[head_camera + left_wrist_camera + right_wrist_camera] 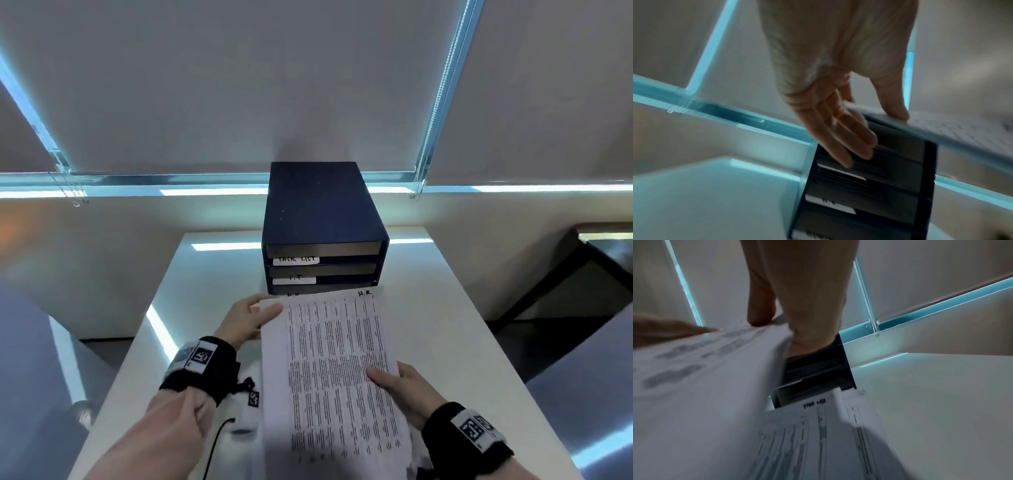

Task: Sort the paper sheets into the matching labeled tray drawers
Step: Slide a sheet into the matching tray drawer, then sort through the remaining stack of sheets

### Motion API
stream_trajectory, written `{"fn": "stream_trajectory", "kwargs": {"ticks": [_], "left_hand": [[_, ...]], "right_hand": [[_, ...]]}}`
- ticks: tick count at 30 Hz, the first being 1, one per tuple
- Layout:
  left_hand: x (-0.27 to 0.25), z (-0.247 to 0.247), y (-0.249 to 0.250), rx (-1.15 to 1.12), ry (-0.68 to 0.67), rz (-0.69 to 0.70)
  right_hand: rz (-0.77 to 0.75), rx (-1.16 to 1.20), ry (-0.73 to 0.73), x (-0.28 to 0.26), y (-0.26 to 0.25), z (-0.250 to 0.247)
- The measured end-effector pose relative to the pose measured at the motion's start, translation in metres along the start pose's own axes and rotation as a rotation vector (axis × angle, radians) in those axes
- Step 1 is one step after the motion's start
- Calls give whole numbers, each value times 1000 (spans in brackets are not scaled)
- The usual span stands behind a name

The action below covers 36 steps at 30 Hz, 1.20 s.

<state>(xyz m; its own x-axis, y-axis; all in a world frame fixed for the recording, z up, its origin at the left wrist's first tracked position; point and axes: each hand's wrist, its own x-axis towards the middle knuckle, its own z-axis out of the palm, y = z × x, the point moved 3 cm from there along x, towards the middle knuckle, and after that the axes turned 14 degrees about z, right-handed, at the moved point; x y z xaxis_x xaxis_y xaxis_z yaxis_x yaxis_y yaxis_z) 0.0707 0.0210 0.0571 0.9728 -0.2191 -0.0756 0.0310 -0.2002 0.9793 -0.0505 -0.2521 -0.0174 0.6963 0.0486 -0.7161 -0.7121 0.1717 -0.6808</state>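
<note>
You hold the H.R. sheet above the table, both hands' fingers clamped on its edges, just before the tray drawers; next, likely feed it into the bottom H.R. drawer.

An office setting is indicated. A dark blue desktop tray unit is seen at the centre of the head view, standing on a plain white table; handwritten labels reading "TASK LIST" and "I.T" are fixed to its drawer fronts. Printed sheets dense with columns of text, one marked "H.R." at its top corner, are shown in the lower middle. Pale roller blinds with bead chains are drawn over the windows across the top of the frame. Another desk's dark frame is visible at the right edge.
</note>
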Motion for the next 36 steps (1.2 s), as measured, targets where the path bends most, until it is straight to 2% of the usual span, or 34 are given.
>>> {"fn": "stream_trajectory", "kwargs": {"ticks": [2,5,13,15,19,20,22,27,30,34,36], "left_hand": [[-9,5,-9,-393,20,-139],[-17,9,-17,-593,58,-168],[-18,13,-36,-520,131,-140],[-15,14,-42,-430,161,-159],[16,8,-79,-189,308,-231],[28,8,-91,-139,299,-244],[35,18,-84,-91,253,-281],[46,36,-80,-211,163,-345],[46,36,-80,-268,164,-394],[41,39,-86,-378,77,-385],[37,43,-86,-421,23,-365]], "right_hand": [[-17,18,-35,-6,-5,6],[-24,28,-53,-11,-7,10],[4,29,-49,-8,0,9],[22,65,-32,-1,8,6],[142,19,61,22,49,-5],[159,7,78,25,54,-8],[176,12,147,32,55,-16],[195,52,232,58,19,-33],[217,-45,327,96,-1,-49],[173,-126,316,153,-41,-58],[136,-108,295,155,-74,-43]]}}
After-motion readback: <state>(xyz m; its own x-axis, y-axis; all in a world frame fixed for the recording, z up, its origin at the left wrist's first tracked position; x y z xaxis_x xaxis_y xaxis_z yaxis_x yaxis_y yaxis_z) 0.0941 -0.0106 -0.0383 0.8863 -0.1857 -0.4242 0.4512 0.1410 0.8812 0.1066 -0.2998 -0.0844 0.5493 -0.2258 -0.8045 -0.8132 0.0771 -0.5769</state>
